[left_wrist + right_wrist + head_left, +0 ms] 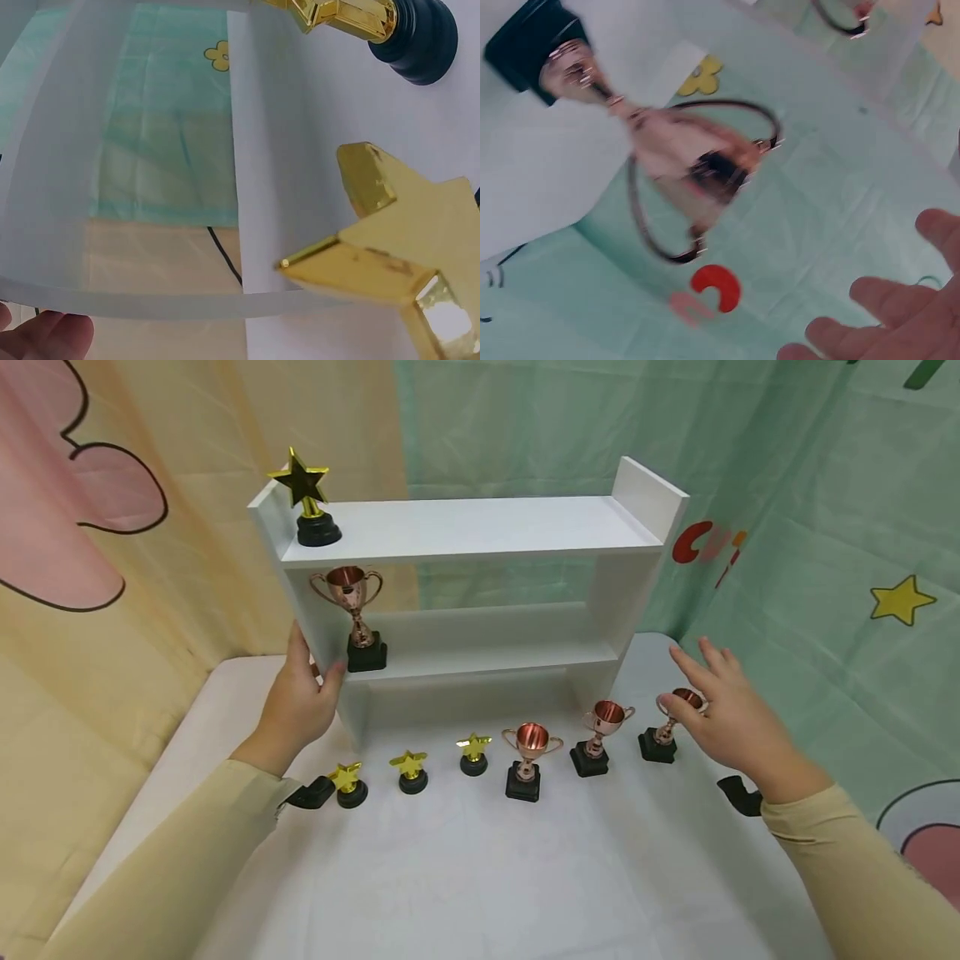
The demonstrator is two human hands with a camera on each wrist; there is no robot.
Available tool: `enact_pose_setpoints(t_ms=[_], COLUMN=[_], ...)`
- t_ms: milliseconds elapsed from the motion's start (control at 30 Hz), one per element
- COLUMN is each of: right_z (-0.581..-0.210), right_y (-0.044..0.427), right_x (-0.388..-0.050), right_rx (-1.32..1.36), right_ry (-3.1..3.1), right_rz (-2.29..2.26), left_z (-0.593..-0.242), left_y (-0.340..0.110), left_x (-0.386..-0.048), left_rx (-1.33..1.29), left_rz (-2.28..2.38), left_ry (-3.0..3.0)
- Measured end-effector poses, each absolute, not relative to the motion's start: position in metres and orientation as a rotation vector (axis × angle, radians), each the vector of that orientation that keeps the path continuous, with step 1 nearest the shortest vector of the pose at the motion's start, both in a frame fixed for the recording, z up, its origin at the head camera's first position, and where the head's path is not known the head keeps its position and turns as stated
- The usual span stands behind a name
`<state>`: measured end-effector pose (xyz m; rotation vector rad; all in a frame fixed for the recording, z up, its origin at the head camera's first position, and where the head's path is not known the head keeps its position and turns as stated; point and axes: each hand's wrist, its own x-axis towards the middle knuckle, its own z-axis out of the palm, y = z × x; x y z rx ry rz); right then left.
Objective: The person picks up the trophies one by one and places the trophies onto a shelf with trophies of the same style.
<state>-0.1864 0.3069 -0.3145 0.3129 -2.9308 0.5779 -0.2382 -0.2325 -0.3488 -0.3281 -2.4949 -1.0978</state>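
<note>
My left hand (296, 710) holds the left side panel of a white shelf (480, 527), thumb at the front edge and fingers along the outside. In the left wrist view, fingertips (64, 335) show beside the panel. My right hand (731, 718), fingers spread, hovers beside the rightmost copper trophy cup (660, 739); the right wrist view shows this cup (682, 154) apart from the fingers. A gold star trophy (303, 485) stands at the top shelf's left end. Below it, on the middle shelf, is a larger copper cup (363, 647).
Before the shelf, small gold star trophies (348, 785), (410, 768), (473, 752) and copper cups (522, 781), (590, 756) stand in a row on a white-covered table (480, 885). Patterned curtains (525, 427) hang behind and at the sides.
</note>
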Motion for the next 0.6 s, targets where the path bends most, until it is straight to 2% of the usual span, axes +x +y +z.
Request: enact_pose_setpoints(t_ms=[300, 600], right_z=[-0.333, -0.359], right_y=[0.344, 0.374], right_x=[-0.192, -0.196], right_rx=[0.378, 0.33], right_ry=[-2.932, -2.99], right_rz=[0.737, 0.817], left_z=[-0.352, -0.36], left_y=[-0.235, -0.235], left_x=[-0.236, -0.239], left_rx=[-0.278, -0.274], left_rz=[-1.015, -1.053], left_ry=[-2.54, -2.529])
